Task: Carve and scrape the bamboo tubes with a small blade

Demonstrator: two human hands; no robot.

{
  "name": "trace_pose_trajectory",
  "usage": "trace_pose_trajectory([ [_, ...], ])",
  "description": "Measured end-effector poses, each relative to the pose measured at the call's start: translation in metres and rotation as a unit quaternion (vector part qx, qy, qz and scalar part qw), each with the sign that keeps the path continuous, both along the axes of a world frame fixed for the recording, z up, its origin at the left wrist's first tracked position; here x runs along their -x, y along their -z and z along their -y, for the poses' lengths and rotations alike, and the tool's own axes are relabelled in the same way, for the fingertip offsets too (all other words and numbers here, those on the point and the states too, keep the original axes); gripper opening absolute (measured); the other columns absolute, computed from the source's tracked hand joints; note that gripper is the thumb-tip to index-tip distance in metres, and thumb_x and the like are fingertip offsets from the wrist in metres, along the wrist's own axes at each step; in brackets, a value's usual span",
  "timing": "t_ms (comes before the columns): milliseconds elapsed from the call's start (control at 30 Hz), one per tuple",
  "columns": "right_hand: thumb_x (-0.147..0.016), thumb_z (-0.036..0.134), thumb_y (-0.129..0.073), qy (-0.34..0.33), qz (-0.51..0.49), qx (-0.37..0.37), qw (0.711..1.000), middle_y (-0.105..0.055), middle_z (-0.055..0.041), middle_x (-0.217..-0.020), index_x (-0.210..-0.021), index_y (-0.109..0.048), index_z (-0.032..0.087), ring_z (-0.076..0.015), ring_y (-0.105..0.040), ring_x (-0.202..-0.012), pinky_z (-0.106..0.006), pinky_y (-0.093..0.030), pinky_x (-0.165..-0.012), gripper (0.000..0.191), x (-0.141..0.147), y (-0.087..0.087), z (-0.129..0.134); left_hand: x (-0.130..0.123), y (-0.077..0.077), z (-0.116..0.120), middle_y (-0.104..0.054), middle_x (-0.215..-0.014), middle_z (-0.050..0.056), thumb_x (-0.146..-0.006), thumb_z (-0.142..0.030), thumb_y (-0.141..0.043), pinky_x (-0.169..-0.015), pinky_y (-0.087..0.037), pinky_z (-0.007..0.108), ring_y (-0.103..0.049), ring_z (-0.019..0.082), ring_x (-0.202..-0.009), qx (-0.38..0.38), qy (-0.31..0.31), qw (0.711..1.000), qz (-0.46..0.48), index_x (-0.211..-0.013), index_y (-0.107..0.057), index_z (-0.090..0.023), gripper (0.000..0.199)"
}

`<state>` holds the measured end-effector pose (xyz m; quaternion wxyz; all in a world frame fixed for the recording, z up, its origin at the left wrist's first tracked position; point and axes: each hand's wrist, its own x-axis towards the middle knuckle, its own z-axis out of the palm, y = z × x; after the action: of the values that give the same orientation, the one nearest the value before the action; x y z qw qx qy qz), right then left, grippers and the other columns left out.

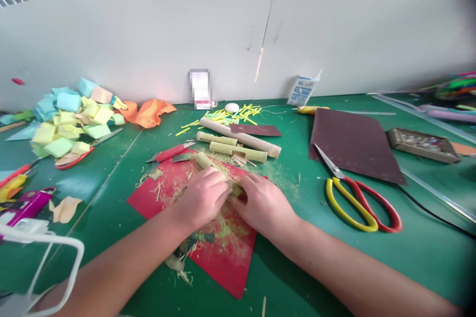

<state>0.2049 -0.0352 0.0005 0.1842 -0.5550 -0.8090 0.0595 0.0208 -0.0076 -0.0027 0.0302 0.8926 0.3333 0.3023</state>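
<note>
Bamboo tube (204, 160) gripped in left hand (206, 193) and right hand (262, 203) over red sheet (230, 268); scissors (338, 174) right of sheet.

The site presents as a craft workshop, or a room fitted out as one. Evidence noted: a green worktop (427, 252) against a pale partition (148, 34), bearing large scissors (337, 173), a red-handled cutter (171, 153), pale-green tubes (228, 149), folded paper pieces (69, 103) and a red sheet (232, 277) strewn with shavings (234, 230).
</note>
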Motion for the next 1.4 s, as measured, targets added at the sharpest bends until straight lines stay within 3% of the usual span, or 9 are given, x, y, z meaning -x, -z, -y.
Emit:
trace_pose_trajectory([
  [533, -0.079, 0.032, -0.058, 0.004, -0.034, 0.028, 0.999, -0.052, -0.0001, -0.065, -0.063, -0.046, 0.020, -0.0124, -0.042, -0.058, -0.027, -0.027, -0.056, 0.023, -0.0020, -0.0025, -0.0034, -0.0019, 0.0007, 0.0053, -0.065, -0.090, 0.007, -0.093, -0.016, -0.052, -0.083, -0.049, 0.035, -0.054, 0.020, -0.090, -0.016, 0.007, 1.000, 0.001, -0.091, -0.065, -0.014, 0.014],
  [1400, -0.085, 0.032, -0.057, -0.007, 0.007, 0.030, 1.000, -0.056, -0.0023, -0.071, -0.069, -0.055, 0.018, -0.0148, -0.050, -0.065, -0.028, -0.031, -0.060, 0.021, -0.0034, -0.0043, -0.0014, -0.0026, 0.0005, 0.0062, -0.065, -0.088, 0.007, -0.092, -0.015, -0.053, -0.081, -0.049, 0.036, -0.054, 0.019, -0.088, -0.018, 0.015, 0.999, 0.027, -0.090, -0.065, -0.014, 0.013],
])
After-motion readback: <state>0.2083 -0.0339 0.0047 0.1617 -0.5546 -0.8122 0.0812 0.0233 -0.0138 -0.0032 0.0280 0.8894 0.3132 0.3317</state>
